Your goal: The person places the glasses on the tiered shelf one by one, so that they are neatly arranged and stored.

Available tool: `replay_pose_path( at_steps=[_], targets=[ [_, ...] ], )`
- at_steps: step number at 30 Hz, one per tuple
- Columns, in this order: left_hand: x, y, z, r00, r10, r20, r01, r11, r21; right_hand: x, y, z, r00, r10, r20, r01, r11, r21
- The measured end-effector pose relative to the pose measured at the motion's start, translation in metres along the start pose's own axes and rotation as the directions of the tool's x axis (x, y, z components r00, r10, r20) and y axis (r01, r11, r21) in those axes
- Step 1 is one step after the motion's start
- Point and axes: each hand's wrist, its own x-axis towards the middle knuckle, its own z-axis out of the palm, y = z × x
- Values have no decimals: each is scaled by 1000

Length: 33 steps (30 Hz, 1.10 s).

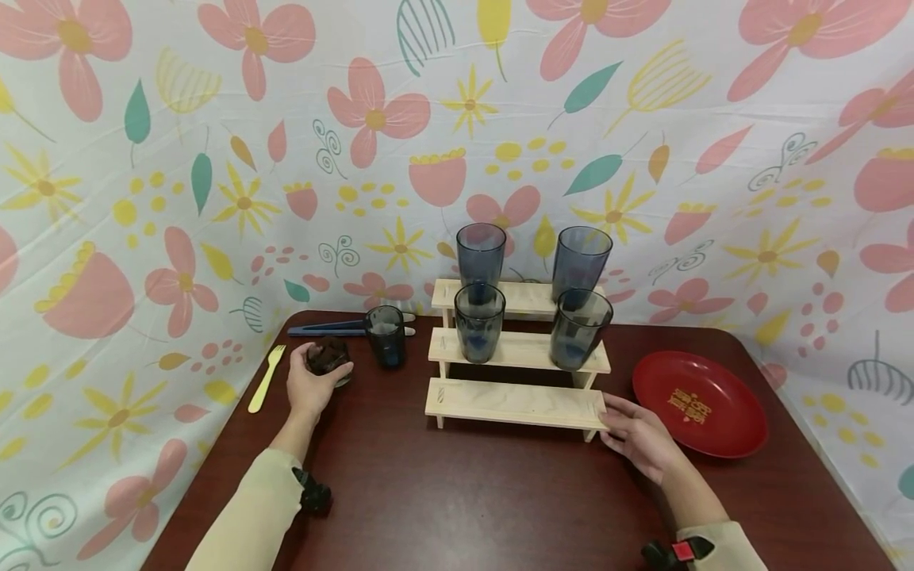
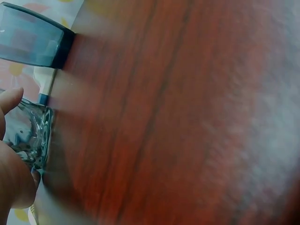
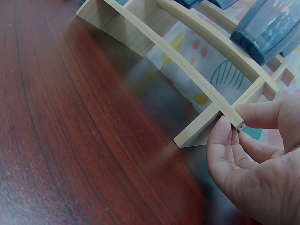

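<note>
At the table's left side, my left hand (image 1: 314, 385) grips a small clear glass (image 2: 29, 133) with dark brown contents (image 1: 327, 355) showing at its top. In the left wrist view, the thumb and fingers wrap around its side, close over the table. My right hand (image 1: 639, 436) pinches the right end of the lowest tier of a three-step wooden rack (image 1: 514, 403). The right wrist view shows the thumb and fingertips (image 3: 220, 136) on either side of that board's end. Two tinted tumblers (image 1: 481, 258) stand on the top step and two more tumblers (image 1: 480, 325) on the middle one.
Just right of my left hand stands another dark tumbler (image 1: 386, 337). Blue tongs (image 1: 324, 329) lie behind it, and a yellow fork (image 1: 267, 379) lies along the left edge. A red plate (image 1: 743, 420) sits right of the rack. Flowered cloth (image 1: 371, 182) hangs behind the table.
</note>
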Motion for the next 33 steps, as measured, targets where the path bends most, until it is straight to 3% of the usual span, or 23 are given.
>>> replay_pose_path(
  at_steps=[9, 18, 30, 33],
  targets=[
    [-11, 4, -7, 999, 43, -7, -43, 999, 32, 1, 0, 1, 1000, -2, 3, 2, 1000, -3],
    [-32, 25, -9, 991, 136, -20, -134, 989, 57, 0, 0, 1, 1000, -5, -9, 5, 1000, 5],
    [-71, 65, 17, 956, 283, 78, -285, 959, 12, 0, 0, 0, 1000, -1, -6, 1, 1000, 9],
    [-81, 74, 27, 940, 324, 105, -325, 946, -6, 0, 0, 0, 1000, -2, -5, 2, 1000, 9]
  ],
)
